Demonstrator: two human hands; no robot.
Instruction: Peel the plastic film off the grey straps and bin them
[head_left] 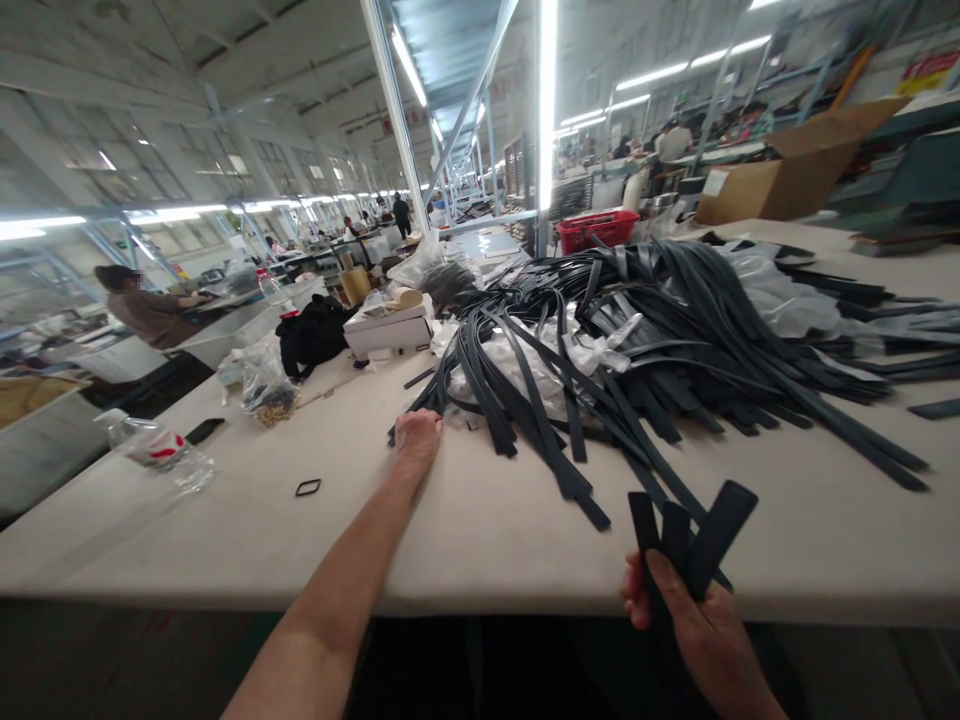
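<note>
Near the table's front edge, my right hand [686, 600] is closed round several black straps [720, 530], whose flat ends fan out above the thumb. My left hand [418, 432] lies at the left end of a large heap of black straps [487, 375], with its fingers curled round strap ends there. How many straps it grips is hidden by the hand. The heap spreads over the middle and right of the table, with clear plastic wrapping [517, 365] among the strips. A small black rectangular ring [307, 487] lies flat on the table, left of my left forearm.
At the left of the table [255, 540] are a plastic bottle [165, 450], a dark phone-like object [205, 430] and a bag of small brass-coloured pieces [271, 400]. A white box [390, 328], red basket [598, 230] and cardboard box [780, 180] stand farther back. A person [146, 305] sits at far left.
</note>
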